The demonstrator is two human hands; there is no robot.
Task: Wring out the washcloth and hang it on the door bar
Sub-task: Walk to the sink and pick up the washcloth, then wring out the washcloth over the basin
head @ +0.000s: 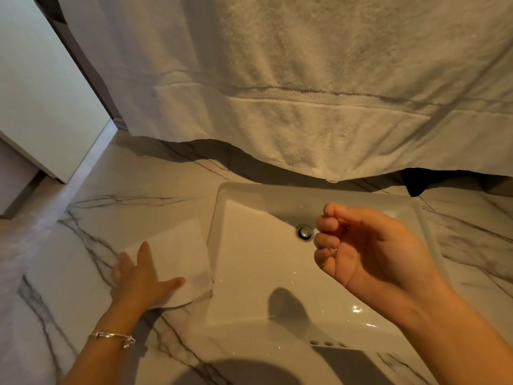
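Observation:
A white washcloth [180,254] lies flat on the marble counter [116,215], just left of the sink, one corner hanging over the basin's rim. My left hand [138,276] rests palm down on the cloth's near left part, fingers spread, a silver bracelet on the wrist. My right hand [363,251] hovers above the white rectangular sink [255,259], palm turned up, fingers curled loosely with nothing in them. No door bar is in view.
A large white towel [305,79] hangs across the top of the view, its hem just above the sink's far edge. The drain plug [304,232] sits mid-basin. A white cabinet or door panel [41,93] stands at the left.

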